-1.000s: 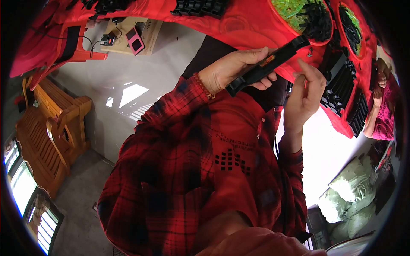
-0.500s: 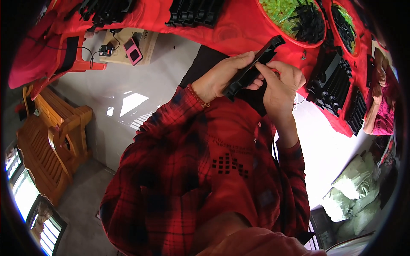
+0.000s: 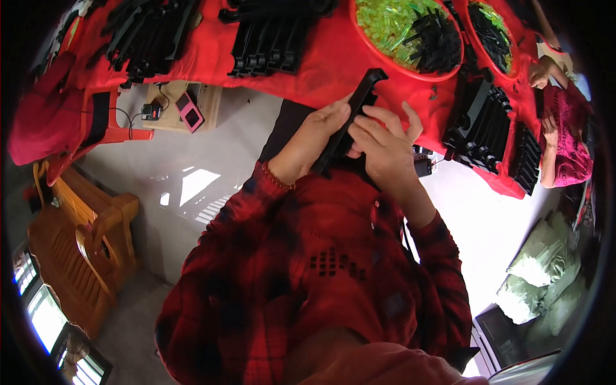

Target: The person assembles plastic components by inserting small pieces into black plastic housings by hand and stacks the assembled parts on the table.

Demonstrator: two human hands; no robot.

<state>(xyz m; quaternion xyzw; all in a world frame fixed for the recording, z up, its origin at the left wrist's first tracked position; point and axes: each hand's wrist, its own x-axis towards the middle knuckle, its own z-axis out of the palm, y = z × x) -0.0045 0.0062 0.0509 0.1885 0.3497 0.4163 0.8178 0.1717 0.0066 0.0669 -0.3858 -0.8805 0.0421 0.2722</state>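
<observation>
A long, narrow black plastic part (image 3: 367, 90) with hooked ends is held slantwise in front of my chest. My left hand (image 3: 313, 140) is closed around its left side, thumb lying along the edge. My right hand (image 3: 387, 149) rests against the other side, some fingers bent onto the part and others lifted off it. Whether a small piece sits under those fingertips is hidden. Just beyond, on the red-covered table (image 3: 330, 54), stands a round red tray (image 3: 410, 72) of yellow-green and black small pieces.
Similar black parts lie in rows at the back left (image 3: 273, 48), far left (image 3: 151, 45) and right (image 3: 484, 122). A second red tray (image 3: 478, 38) stands farther right. Another person (image 3: 564, 154) is at the right edge. A wooden bench (image 3: 83, 237) is at left.
The black part has turned steeper and shifted slightly left with both hands. My right hand's fingers have gone from a pinch to partly lifted. More of the table now shows.
</observation>
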